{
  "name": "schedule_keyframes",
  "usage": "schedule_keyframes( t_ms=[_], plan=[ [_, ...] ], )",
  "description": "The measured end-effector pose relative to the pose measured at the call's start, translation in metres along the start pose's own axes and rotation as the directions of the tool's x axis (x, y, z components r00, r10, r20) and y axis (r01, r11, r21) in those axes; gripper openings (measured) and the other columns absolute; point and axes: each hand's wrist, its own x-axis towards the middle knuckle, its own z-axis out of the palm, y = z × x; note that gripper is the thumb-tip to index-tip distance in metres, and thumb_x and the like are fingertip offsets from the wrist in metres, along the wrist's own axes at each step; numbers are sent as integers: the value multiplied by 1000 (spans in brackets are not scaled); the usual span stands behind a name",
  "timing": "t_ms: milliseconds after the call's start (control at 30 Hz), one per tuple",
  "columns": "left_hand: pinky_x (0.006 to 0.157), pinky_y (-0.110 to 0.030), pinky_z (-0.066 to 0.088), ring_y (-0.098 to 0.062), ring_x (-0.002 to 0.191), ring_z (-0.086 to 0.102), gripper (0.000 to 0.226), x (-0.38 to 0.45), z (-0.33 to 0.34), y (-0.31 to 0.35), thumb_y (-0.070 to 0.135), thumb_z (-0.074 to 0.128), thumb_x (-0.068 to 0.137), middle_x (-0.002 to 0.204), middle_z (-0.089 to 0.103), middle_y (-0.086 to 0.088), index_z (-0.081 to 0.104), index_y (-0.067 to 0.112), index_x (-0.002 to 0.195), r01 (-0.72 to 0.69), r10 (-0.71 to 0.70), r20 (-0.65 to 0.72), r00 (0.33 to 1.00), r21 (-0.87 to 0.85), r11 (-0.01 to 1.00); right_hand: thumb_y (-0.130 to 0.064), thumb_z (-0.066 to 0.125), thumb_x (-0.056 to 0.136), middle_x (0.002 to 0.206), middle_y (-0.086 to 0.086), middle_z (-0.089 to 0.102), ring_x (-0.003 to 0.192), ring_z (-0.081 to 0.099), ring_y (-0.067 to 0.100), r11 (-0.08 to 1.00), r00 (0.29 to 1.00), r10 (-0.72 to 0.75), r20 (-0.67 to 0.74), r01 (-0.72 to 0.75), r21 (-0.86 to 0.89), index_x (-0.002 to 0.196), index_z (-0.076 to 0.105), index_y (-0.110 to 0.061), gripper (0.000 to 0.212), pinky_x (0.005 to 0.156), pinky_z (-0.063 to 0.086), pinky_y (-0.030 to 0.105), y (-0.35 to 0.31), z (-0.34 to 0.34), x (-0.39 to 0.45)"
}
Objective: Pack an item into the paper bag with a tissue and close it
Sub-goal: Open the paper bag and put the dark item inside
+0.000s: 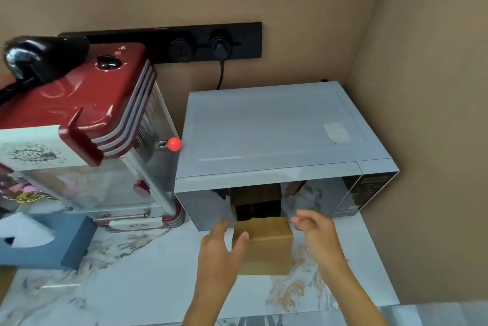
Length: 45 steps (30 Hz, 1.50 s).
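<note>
A brown paper bag (266, 249) stands upright on the marble counter (148, 283), just in front of the microwave door, with its top folded over. My left hand (220, 251) is at the bag's left side, fingers spread, the thumb touching the bag's upper left edge. My right hand (317, 228) hovers at the bag's upper right, fingers apart and holding nothing. A blue tissue box (66, 241) with a white tissue (23, 230) sticking out sits at the left. What lies inside the bag is hidden.
A silver microwave (277, 135) fills the back right corner, its glossy door reflecting the bag. A red popcorn machine (87, 119) stands at the left. A black socket strip (184, 43) with a plugged cable runs along the beige wall. The counter edge is near the bottom.
</note>
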Motion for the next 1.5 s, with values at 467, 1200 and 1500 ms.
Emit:
schedule_keyframes(
  t_ms=[467,1200,1500],
  plan=[
    [76,-6,37,3,100,53,46,6,12,-7,31,76,80,113,59,18,53,48,115,-88,107,132,985,-142,986,-3,44,98,84,16,67,69,61,27,651,845,417,334,-534,540,96,59,-6,16,60,43,32,34,4,4],
    [80,-23,56,-10,119,61,78,-16,14,12,1,66,78,130,64,17,37,36,141,304,154,443,883,-790,532,1,58,93,90,23,72,80,70,26,744,916,-80,394,-208,635,99,68,2,12,68,57,36,13,21,-47],
    [54,-31,31,-20,53,38,30,0,-29,9,0,55,74,53,42,-2,38,12,53,20,1,166,986,-122,992,15,48,75,52,-12,36,43,35,8,959,947,-273,168,254,125,111,53,-45,70,46,38,30,4,11,-51]
  ],
)
